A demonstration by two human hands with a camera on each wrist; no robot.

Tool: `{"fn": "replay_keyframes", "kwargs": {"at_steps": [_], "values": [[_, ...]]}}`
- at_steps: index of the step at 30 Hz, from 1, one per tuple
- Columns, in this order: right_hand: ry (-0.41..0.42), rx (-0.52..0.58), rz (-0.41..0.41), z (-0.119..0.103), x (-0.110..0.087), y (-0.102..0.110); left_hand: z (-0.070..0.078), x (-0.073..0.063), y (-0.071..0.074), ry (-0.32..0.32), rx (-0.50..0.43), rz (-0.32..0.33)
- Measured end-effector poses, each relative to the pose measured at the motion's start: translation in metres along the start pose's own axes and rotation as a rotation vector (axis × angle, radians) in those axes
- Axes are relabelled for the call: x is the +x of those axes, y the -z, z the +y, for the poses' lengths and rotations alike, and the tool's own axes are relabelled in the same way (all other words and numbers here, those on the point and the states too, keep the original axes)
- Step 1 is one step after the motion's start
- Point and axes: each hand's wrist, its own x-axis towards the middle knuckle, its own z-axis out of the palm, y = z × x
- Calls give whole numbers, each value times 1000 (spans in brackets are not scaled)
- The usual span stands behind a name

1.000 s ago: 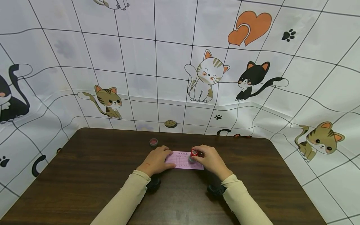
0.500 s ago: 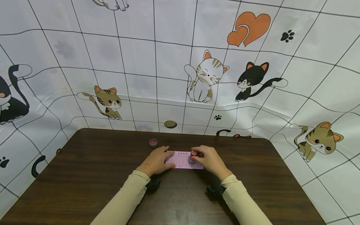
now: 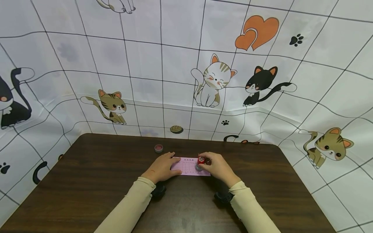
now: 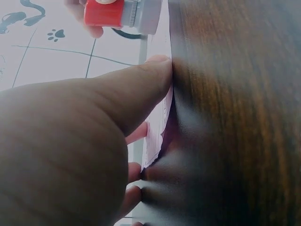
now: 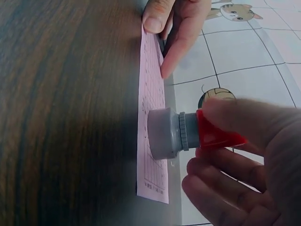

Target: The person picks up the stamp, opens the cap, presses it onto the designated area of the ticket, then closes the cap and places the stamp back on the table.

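A pink paper slip (image 3: 186,165) printed with a table grid lies on the dark table. My left hand (image 3: 162,166) rests on its left end, thumb and fingers spread; in the left wrist view the thumb (image 4: 146,77) presses the near edge. With thumb and fingertips, my right hand (image 3: 219,165) grips the red handle of a hand stamp (image 3: 201,160). In the right wrist view, the stamp's grey round base (image 5: 162,134) stands upright against the right part of the slip, its face hidden.
A small round cap-like piece (image 3: 158,148) with a reddish inside sits behind the left hand. The brown wooden table (image 3: 87,181) ends at a white cat-printed sheet (image 3: 145,90). Dark devices (image 3: 158,190) are worn at both wrists.
The stamp's red handle and the right hand sit very slightly lower, closer to the slip. My left hand and the slip keep their place; the head view tilts a little.
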Motion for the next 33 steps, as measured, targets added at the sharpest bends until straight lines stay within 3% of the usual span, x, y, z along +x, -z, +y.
{"fn": "replay_keyframes", "kwargs": {"at_steps": [9,15,33], "values": [[60,-65,73,-6,-2,3,-2,1,-1,-22,5,8],[62,-141,79,-11,-1,1,-2,1,-1,-20,4,16],[112,-171,98,-12,-2,-4,-3,2,-1,1,-12,15]]}}
